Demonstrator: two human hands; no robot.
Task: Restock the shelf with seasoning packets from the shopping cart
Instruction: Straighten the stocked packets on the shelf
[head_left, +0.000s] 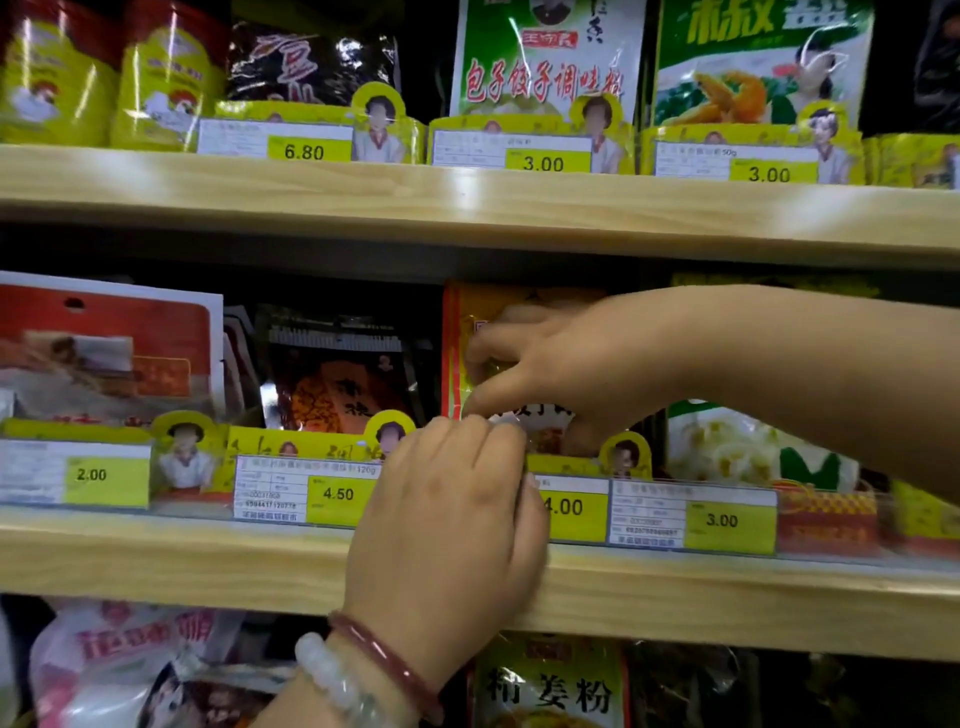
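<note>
Pale wood-grain shelf (467, 577); yellow price tags (576, 512); red-and-orange seasoning packet (457, 332); green-and-white packet (545, 57); red bracelet (387, 662) and white bracelet (332, 675).

Store shelving fills the view: pale wood-grain shelf boards (467, 202), upper one and a lower one (208, 561), glare spots on the front edges. Dark recesses behind stock. Yellow price tags (304, 150) in clear strips along edges; 6.80, 3.00, 2.00, 4.50 legible.

middle wooden shelf (208, 561) | upright seasoning packets (332, 374) | yellow price tags (337, 493)
</note>
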